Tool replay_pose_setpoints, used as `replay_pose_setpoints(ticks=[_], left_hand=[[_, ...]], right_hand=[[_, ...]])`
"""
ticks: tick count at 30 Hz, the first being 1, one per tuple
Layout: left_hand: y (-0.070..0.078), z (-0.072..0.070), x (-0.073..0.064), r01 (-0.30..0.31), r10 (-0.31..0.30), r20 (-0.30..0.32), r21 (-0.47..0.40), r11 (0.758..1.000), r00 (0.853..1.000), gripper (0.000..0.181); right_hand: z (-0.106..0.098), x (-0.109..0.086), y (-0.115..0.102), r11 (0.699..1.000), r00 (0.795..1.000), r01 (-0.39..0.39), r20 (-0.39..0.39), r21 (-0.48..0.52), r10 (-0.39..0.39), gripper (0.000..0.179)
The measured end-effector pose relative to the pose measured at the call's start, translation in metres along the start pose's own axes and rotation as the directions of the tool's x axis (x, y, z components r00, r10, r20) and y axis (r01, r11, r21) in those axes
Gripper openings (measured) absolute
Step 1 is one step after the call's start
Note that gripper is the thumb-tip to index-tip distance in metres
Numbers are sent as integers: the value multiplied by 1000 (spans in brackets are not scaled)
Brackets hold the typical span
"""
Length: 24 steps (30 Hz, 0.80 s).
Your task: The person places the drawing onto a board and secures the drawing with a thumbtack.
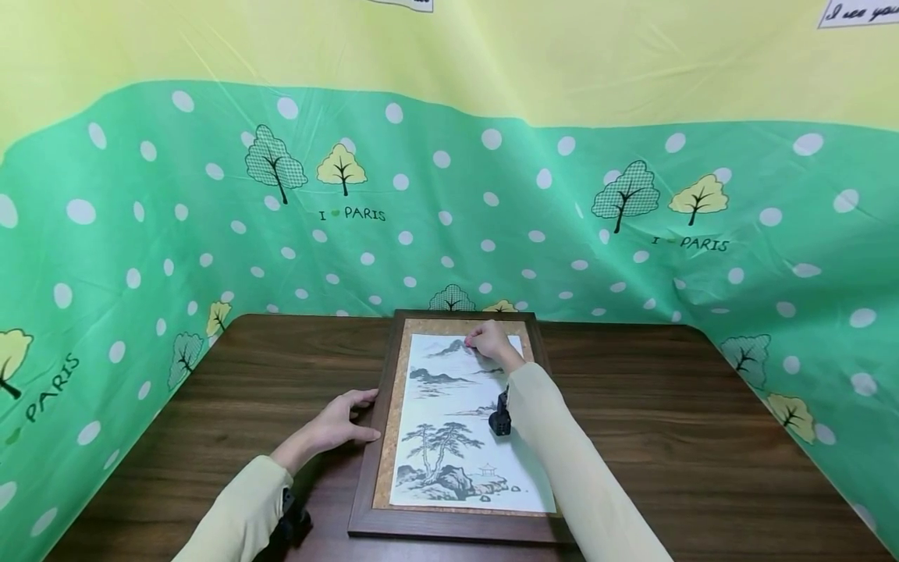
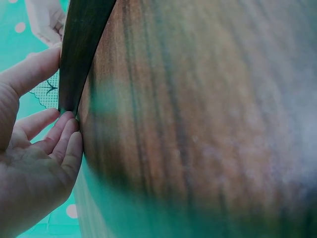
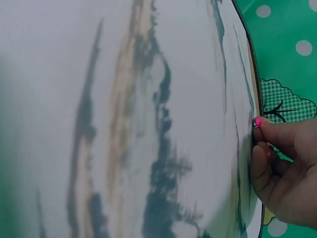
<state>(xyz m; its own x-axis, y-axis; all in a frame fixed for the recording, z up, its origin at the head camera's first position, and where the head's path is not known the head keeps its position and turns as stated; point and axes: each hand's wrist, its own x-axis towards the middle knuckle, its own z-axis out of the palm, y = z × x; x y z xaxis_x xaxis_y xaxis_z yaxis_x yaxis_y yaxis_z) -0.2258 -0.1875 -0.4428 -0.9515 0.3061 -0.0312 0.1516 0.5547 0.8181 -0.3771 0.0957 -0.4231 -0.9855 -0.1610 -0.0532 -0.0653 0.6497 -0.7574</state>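
A dark-framed cork board (image 1: 388, 490) lies on the table with a white ink landscape painting (image 1: 449, 406) on it. My right hand (image 1: 492, 343) is over the upper part of the painting and pinches a small pink pushpin (image 3: 258, 122) between thumb and fingers. Most of the pin is hidden by the fingertips. Along the left side of the frame my left hand (image 1: 335, 421) rests its fingertips and thumb against the outer edge. In the left wrist view the left fingers (image 2: 69, 144) touch the frame's side, holding nothing between them.
The brown wooden table (image 1: 646, 406) extends on both sides of the board. A green and yellow printed cloth (image 1: 449, 179) hangs behind and around it. Small black cameras sit on both wrists, the right one (image 1: 500, 417) above the painting.
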Motion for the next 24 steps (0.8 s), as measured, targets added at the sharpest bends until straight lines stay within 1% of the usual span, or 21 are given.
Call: replay_pose_setpoints(ticks=[6, 12, 19, 21, 24], left_hand=[[-1, 0, 0, -19, 19, -2, -8, 1000, 1000, 69], [-3, 1, 1, -45, 45, 14, -20, 999, 999, 70], [-3, 0, 0, -41, 41, 10, -11, 999, 999, 70], [-2, -1, 0, -42, 42, 9, -11, 999, 999, 70], [-2, -1, -1, -44, 44, 10, -14, 999, 999, 70]], right_hand=[[-1, 1, -4, 1000, 1000, -7, 16, -15, 7, 16], [0, 5, -3, 1000, 999, -28, 16, -14, 28, 15], [2, 10, -2, 997, 997, -79, 5, 22, 79, 15], [3, 11, -1, 996, 996, -88, -10, 30, 89, 14], [4, 10, -1, 990, 992, -123, -32, 65, 125, 13]])
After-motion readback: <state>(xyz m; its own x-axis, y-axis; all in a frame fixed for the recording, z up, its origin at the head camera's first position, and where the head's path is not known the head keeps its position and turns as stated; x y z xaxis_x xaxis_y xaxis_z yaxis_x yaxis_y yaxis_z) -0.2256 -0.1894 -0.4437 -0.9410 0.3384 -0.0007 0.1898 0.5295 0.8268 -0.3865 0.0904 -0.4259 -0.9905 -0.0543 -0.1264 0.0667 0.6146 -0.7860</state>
